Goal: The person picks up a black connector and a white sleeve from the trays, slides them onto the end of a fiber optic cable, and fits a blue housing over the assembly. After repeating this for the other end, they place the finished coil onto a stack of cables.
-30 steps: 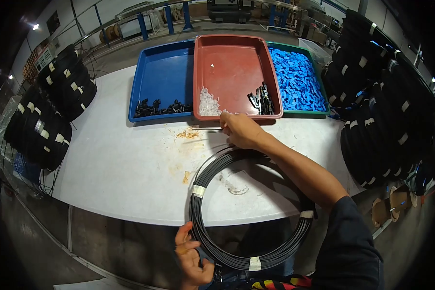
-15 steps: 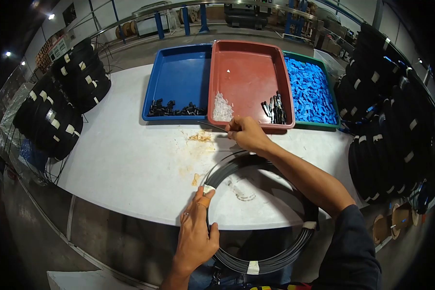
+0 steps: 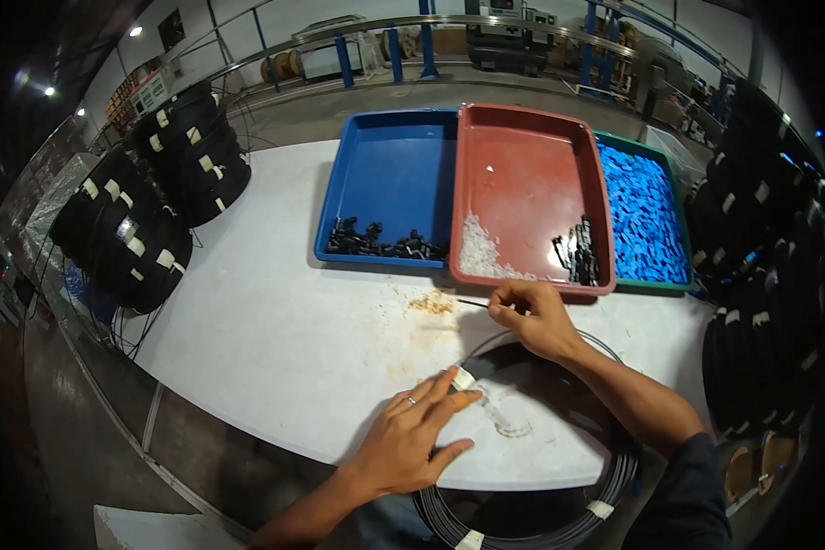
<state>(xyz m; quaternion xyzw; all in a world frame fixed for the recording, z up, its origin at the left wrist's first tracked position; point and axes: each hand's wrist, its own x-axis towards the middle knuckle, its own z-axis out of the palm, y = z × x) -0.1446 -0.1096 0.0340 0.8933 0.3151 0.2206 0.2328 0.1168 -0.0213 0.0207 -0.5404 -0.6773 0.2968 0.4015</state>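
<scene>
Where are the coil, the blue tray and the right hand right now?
Coil (image 3: pixel 624 469): head view, on its lower right side, above a white label.
Blue tray (image 3: pixel 394 183): head view, on its bare floor.
Right hand (image 3: pixel 543 323): head view, on the back of the hand.

Behind a long metal rail, a dark machine is seen, while wooden spools are placed at lower right and lamps are lit overhead.
</scene>
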